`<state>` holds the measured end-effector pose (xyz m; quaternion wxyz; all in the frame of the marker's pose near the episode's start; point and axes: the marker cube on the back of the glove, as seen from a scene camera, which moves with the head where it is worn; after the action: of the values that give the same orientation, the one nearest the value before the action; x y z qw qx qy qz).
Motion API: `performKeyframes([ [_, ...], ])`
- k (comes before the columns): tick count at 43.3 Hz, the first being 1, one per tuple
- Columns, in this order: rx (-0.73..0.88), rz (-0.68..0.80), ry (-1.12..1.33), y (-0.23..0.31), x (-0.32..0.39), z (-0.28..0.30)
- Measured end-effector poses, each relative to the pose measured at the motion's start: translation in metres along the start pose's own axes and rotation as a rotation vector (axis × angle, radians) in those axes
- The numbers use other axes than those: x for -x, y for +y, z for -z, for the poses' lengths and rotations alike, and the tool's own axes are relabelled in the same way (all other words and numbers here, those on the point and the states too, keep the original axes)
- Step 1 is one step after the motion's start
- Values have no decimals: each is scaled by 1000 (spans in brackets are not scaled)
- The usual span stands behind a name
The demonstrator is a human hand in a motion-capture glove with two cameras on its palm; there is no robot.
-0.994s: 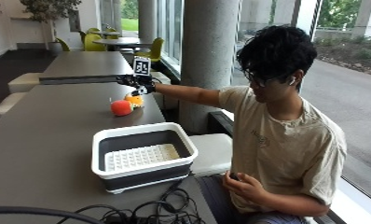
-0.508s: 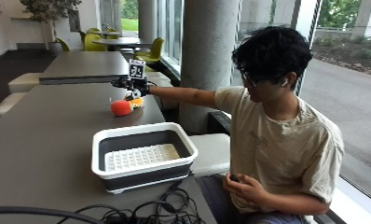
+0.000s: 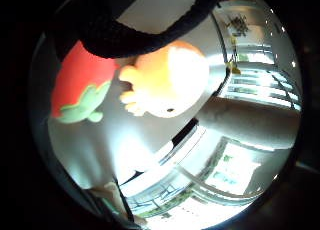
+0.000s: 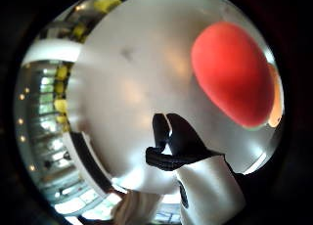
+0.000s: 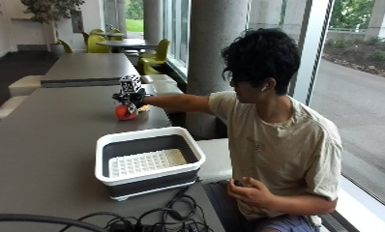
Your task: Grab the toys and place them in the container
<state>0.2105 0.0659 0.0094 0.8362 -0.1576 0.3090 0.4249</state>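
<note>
Outside view: gloved right hand (image 5: 129,98), grip state indiscernible, above red strawberry toy (image 5: 124,112) and orange toy (image 5: 142,108) on the counter (image 5: 44,145); both probably soft, light, graspable around the body.

Orange toy (image 5: 143,108) mostly hidden behind gloved right hand (image 5: 129,99)

No readable text, labels, brands or numbers anywhere: none on the white-rimmed grey plastic container (image 5: 149,162), none on the red round toy (image 5: 124,112) beyond it.
</note>
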Motion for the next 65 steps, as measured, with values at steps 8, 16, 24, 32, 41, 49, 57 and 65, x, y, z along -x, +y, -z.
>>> performKeyframes([
  [8, 162, -148, -97, -10, -3, -15],
  [16, 203, -54, -219, -32, 13, -43],
  [24, 248, 25, -481, -27, 26, -49],
  [32, -7, -95, -180, -23, 13, -36],
  [41, -167, 217, -163, 0, 61, 31],
  [49, -300, 413, -267, 52, 108, 111],
  [57, -382, 430, -229, 90, 74, 160],
  [65, -454, 685, -368, 159, 132, 207],
])
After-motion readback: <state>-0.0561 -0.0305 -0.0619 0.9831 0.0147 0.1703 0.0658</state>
